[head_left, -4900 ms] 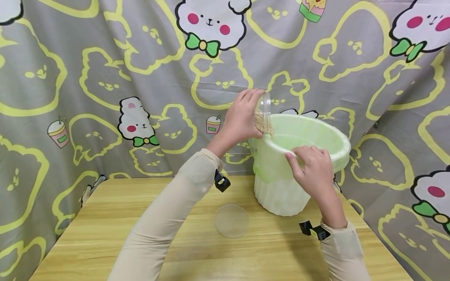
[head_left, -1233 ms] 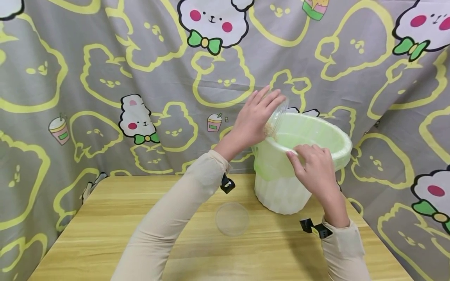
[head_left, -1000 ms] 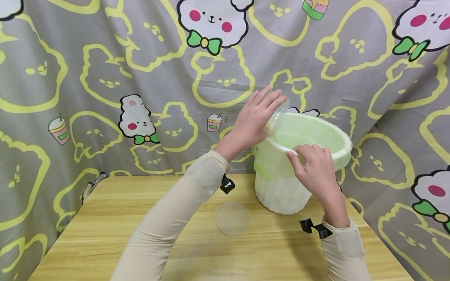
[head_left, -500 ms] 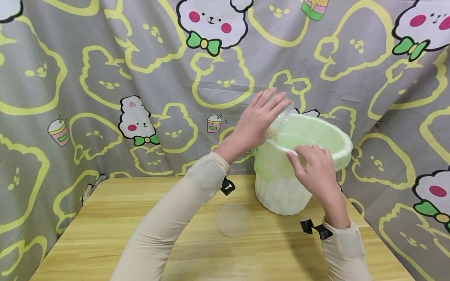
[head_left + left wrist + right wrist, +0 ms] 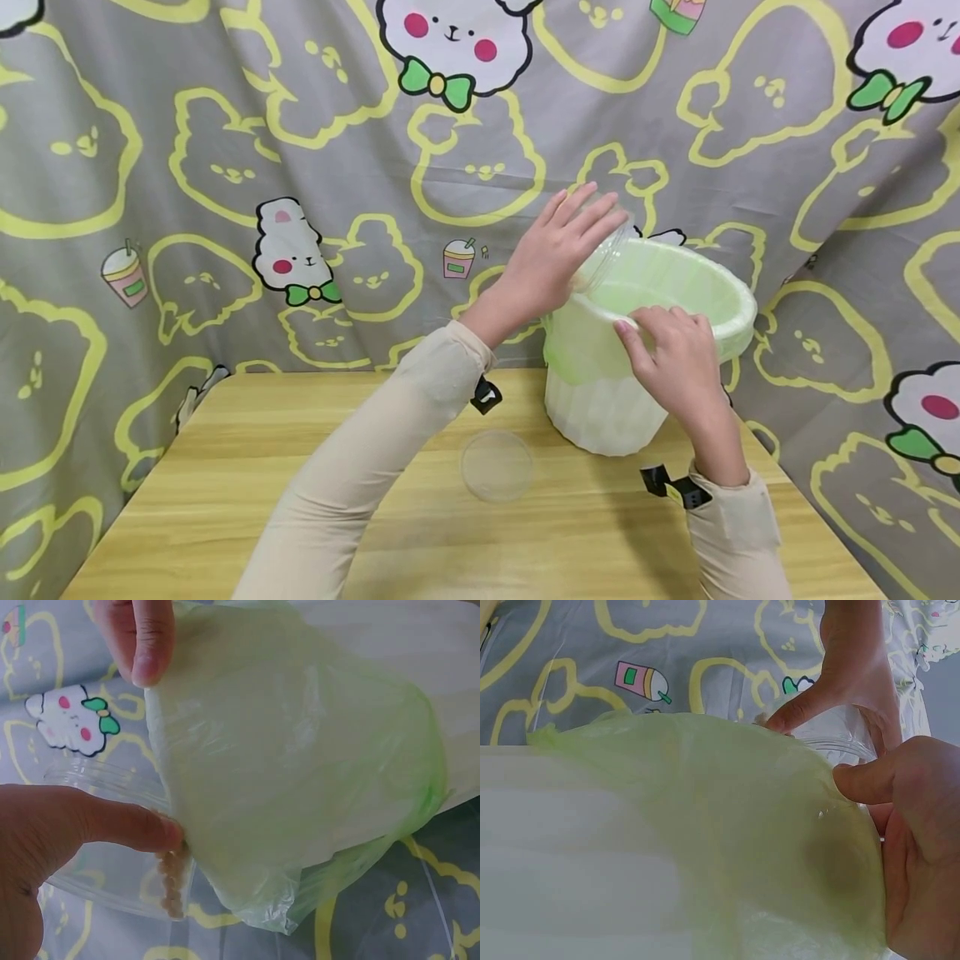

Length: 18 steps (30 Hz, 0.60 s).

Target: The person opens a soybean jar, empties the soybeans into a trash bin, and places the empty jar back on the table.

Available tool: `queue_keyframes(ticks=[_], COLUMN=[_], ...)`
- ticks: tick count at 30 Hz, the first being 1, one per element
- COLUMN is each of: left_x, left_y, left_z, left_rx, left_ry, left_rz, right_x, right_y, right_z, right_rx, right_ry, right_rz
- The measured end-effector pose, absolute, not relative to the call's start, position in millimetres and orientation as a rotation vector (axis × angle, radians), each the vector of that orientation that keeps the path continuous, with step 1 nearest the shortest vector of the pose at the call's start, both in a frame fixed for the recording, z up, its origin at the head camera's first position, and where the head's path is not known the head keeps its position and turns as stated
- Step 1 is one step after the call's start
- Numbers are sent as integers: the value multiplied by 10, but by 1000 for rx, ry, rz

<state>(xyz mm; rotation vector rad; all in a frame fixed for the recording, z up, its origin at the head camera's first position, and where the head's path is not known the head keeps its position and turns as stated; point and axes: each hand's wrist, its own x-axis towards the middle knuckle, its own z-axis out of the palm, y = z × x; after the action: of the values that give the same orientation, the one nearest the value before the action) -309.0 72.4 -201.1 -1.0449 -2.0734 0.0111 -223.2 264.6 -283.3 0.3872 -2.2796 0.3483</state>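
My left hand (image 5: 546,257) grips a clear plastic jar (image 5: 606,250) and holds it tipped, mouth down, over the near-left rim of a white wastebasket (image 5: 603,417). A light green bag (image 5: 592,350) lines the basket and folds over its rim. Small round tan pieces (image 5: 172,881) lie against the jar's wall in the left wrist view. My right hand (image 5: 678,362) grips the basket's front rim, thumb outside and fingers over the inner side; in the right wrist view its thumb (image 5: 859,782) presses the bag. The bottom of the basket is hidden.
A clear round lid (image 5: 497,465) lies flat on the wooden table (image 5: 262,467), left of the basket. Behind the table hangs a grey cartoon-print curtain (image 5: 360,167), close to the basket's back.
Since the earliest frame, my left hand has moved right and tipped the jar further over the basket. The tan pieces in the jar have dwindled. My right hand keeps its grip on the rim.
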Motion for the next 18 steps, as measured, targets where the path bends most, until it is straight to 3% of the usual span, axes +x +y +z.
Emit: queue_keyframes(ticks=[18], left_x=[-3021], left_y=[777], left_z=[-2033], left_rx=[-1042], left_ry=[-1986], left_rz=[146], right_x=[-2230], right_y=[2645], right_z=[-2831], right_rx=[386], right_ry=[-2283], right_rz=[346])
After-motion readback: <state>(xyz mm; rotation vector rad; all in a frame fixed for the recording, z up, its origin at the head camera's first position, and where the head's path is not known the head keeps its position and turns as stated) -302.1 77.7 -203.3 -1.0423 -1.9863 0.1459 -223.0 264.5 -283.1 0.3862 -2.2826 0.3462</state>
